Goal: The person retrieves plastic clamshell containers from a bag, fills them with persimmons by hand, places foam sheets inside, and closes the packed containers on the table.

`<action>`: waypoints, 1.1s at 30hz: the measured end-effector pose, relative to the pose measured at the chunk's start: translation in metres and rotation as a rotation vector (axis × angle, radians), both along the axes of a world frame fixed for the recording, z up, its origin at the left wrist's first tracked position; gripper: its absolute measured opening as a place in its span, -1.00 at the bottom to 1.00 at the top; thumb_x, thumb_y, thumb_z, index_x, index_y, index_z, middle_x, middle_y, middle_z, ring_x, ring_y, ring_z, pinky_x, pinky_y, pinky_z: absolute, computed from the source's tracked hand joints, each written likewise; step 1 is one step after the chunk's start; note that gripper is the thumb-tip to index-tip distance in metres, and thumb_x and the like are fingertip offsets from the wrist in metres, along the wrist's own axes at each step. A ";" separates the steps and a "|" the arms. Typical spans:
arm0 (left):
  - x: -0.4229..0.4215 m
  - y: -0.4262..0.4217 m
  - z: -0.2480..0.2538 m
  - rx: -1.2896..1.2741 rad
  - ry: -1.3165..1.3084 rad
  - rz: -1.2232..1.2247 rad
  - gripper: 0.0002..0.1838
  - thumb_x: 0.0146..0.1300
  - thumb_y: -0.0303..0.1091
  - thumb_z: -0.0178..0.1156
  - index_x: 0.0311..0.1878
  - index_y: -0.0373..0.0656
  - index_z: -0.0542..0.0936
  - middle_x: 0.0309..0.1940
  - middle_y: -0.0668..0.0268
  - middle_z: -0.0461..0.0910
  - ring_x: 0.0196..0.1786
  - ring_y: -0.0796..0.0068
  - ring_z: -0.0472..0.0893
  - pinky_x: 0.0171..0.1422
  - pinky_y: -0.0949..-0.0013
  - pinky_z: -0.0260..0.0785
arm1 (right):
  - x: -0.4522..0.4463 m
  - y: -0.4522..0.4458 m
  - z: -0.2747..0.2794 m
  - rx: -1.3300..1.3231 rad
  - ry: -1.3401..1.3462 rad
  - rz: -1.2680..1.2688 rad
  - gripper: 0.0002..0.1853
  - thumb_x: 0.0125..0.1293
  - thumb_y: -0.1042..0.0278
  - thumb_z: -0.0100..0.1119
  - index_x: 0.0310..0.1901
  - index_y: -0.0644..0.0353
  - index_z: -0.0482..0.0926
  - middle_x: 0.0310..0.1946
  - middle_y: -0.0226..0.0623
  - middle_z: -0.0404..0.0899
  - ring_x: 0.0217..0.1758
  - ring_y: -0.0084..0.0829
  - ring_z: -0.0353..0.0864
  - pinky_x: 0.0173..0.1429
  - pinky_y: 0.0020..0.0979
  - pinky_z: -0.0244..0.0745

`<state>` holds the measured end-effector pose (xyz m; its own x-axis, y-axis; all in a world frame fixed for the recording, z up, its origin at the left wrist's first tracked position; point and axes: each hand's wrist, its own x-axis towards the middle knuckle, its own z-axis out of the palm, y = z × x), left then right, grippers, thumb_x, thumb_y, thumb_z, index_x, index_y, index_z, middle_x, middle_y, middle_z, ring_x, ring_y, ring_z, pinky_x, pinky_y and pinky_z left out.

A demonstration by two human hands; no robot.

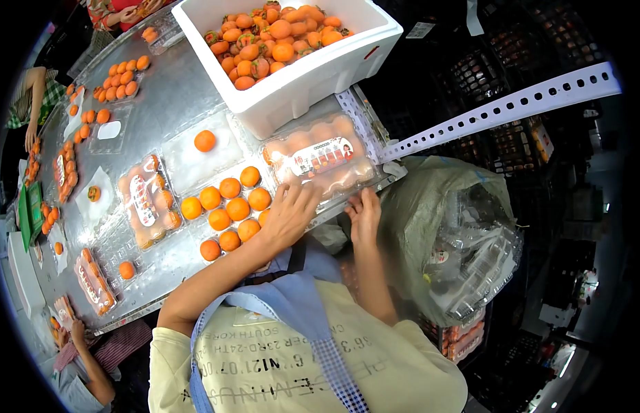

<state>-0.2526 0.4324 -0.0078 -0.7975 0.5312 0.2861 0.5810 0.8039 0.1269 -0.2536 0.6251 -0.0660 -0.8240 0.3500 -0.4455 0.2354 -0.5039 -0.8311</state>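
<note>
A closed clear pack of orange fruit with a white printed label (322, 160) lies at the table's right edge, just below the white foam box. My left hand (293, 210) is at its lower left edge, palm down, with fingers stretched out and slightly apart. Near the pack's lower right corner is my right hand (364, 215), its fingers loosely bent and apart, with nothing visible in them. Left of my left hand, loose orange fruits (238, 208) sit in rows in an open clear tray, partly hidden by my forearm.
A white foam box (265, 115) full of fruit stands at the back. Further packs (145, 199) lie left on the metal table (174, 82). A perforated white strip (499, 110) juts right above a bag of clear plastic trays (471, 265). Other people's arms (36, 103) show at left.
</note>
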 end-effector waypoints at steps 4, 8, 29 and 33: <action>0.006 -0.003 -0.007 0.008 -0.006 -0.009 -0.38 0.00 -0.39 0.14 0.23 -0.18 0.34 0.12 0.14 0.38 0.22 0.18 0.33 0.22 0.15 0.18 | -0.002 -0.007 -0.001 0.005 -0.062 0.122 -0.64 0.29 0.12 0.15 -0.03 0.20 0.40 -0.24 -0.40 0.47 -0.22 -0.50 0.50 -0.31 -0.49 0.42; 0.017 -0.011 -0.015 0.010 -0.047 -0.018 -0.29 -0.07 -0.37 0.23 0.26 -0.12 0.33 0.16 0.14 0.36 0.27 0.16 0.29 0.24 0.10 0.15 | -0.006 -0.008 -0.001 0.107 -0.010 0.024 -0.73 0.27 0.16 0.18 -0.16 0.18 0.47 -0.30 -0.40 0.52 -0.28 -0.55 0.50 -0.35 -0.56 0.38; 0.019 0.004 -0.064 1.559 -1.076 0.519 -0.77 0.27 -0.44 0.06 -0.11 -0.33 0.29 -0.46 0.17 0.53 -0.43 0.37 0.64 -0.40 0.37 0.56 | -0.020 -0.014 -0.019 -0.063 0.085 0.231 -0.69 0.33 0.19 0.09 -0.06 0.26 0.50 -0.22 -0.33 0.55 -0.21 -0.56 0.51 -0.18 -0.55 0.44; 0.013 -0.004 -0.030 1.415 -0.964 0.541 -0.84 0.25 -0.46 0.04 -0.20 -0.29 0.29 -0.48 0.17 0.55 -0.49 0.43 0.64 -0.48 0.40 0.53 | 0.002 -0.045 -0.001 -0.099 0.050 0.498 -0.71 0.34 0.22 0.06 -0.11 0.30 0.50 -0.25 -0.28 0.57 -0.23 -0.47 0.55 -0.19 -0.52 0.47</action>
<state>-0.2391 0.4284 -0.0377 -0.9253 -0.0291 -0.3781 -0.3701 -0.1482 0.9171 -0.2514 0.5798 -0.0671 -0.9011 -0.1327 -0.4128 0.4286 -0.4175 -0.8013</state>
